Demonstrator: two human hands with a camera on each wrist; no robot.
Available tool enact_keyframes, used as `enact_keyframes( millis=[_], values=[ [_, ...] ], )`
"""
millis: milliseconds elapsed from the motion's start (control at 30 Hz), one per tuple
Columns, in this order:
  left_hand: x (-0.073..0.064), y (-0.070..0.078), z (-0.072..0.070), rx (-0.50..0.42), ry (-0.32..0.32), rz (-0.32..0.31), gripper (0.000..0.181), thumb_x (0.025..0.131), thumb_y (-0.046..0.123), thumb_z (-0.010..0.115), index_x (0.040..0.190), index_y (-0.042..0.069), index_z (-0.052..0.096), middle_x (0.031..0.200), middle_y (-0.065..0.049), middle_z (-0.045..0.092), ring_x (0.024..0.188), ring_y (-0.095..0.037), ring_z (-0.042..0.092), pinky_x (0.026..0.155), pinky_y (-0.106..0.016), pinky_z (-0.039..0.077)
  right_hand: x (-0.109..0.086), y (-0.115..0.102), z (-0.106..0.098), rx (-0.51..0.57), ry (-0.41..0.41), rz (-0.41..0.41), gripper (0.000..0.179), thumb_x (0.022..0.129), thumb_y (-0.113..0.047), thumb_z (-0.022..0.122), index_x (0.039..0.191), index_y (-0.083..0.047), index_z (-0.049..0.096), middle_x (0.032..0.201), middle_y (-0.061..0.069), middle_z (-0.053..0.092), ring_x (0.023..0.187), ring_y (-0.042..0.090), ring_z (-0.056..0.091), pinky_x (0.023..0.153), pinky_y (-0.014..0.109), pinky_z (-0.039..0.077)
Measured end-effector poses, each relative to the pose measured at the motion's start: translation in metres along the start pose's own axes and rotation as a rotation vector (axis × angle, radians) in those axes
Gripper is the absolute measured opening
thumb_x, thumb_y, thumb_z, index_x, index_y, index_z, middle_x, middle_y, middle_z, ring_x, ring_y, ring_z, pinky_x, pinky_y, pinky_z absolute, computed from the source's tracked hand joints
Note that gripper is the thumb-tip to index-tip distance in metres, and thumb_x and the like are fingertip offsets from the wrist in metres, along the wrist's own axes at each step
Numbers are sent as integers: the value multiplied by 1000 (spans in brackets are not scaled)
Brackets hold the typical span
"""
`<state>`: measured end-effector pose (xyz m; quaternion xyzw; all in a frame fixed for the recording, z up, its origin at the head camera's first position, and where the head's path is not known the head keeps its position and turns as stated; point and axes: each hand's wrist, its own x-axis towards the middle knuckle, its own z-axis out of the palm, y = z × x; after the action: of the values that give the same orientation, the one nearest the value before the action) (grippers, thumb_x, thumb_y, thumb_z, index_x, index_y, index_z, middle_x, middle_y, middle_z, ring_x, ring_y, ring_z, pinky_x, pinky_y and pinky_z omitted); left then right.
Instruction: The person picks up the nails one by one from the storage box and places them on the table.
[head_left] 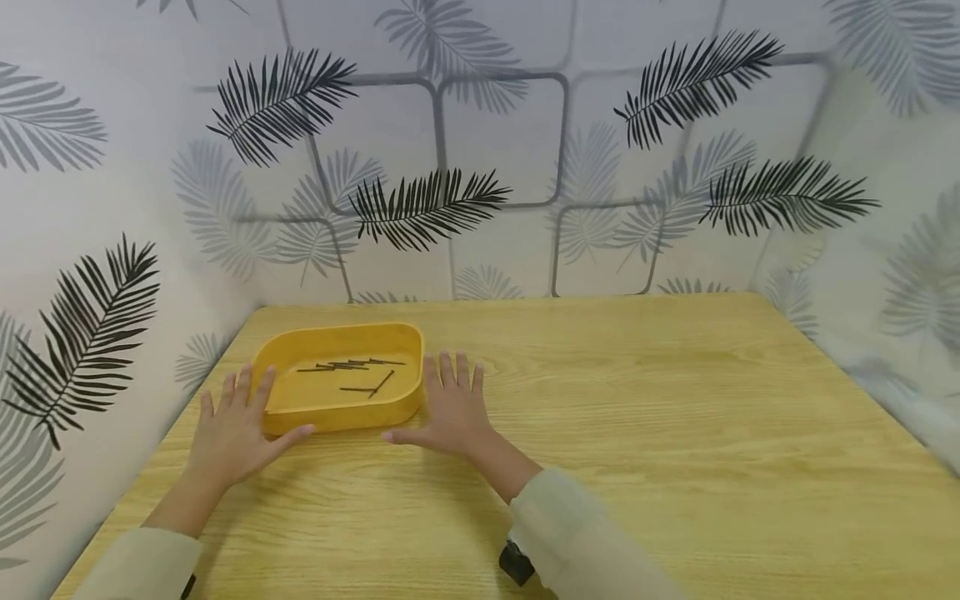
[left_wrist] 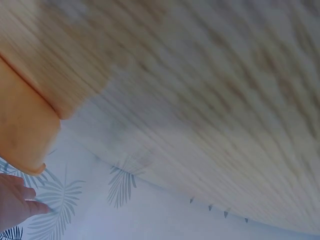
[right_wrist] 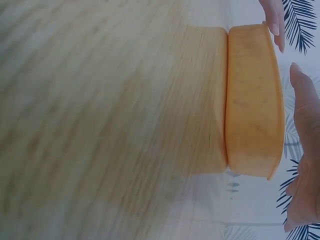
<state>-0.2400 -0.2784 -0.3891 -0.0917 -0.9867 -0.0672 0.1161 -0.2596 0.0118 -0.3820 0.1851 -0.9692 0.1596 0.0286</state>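
A yellow rounded tray (head_left: 337, 418) sits toward the left of the table, with several thin dark nails (head_left: 351, 365) lying loose on its floor. At its left end is my left hand (head_left: 231, 433), fingers spread and straight, overlapping the rim in the head view. My right hand (head_left: 456, 414) is at the opposite end, palm down, fingers extended forward and thumb pointing in along the front. The right wrist view shows the tray's side wall (right_wrist: 252, 100) beside my right hand (right_wrist: 306, 145), with fingertips of the other hand (right_wrist: 274, 22) at its far end.
The wood-grain table (head_left: 660, 433) stretches far to the right of the tray. A wall with leaf patterns (head_left: 502, 150) stands behind the table's back edge, and similar leaf-patterned surfaces flank it left and right.
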Motion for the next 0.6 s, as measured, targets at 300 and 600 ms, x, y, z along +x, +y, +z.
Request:
enact_keyframes(
  millis=[300,600],
  values=[
    [3,-7,-1,6,0,-2,107,81,69,47,144,-9,9,146,-37,12,131,-57,13,104,-69,8,12,-14,6,1,6,-19,113,71,-74,56,149,-7,9,156,16,9,144,35,2,116,52,8],
    [8,-9,-1,-50,-20,31,108,84,66,47,142,-14,2,147,-38,6,134,-54,12,108,-63,11,17,-16,10,11,8,-17,110,75,-72,54,149,-5,8,156,17,8,144,34,4,117,48,10]
  ],
)
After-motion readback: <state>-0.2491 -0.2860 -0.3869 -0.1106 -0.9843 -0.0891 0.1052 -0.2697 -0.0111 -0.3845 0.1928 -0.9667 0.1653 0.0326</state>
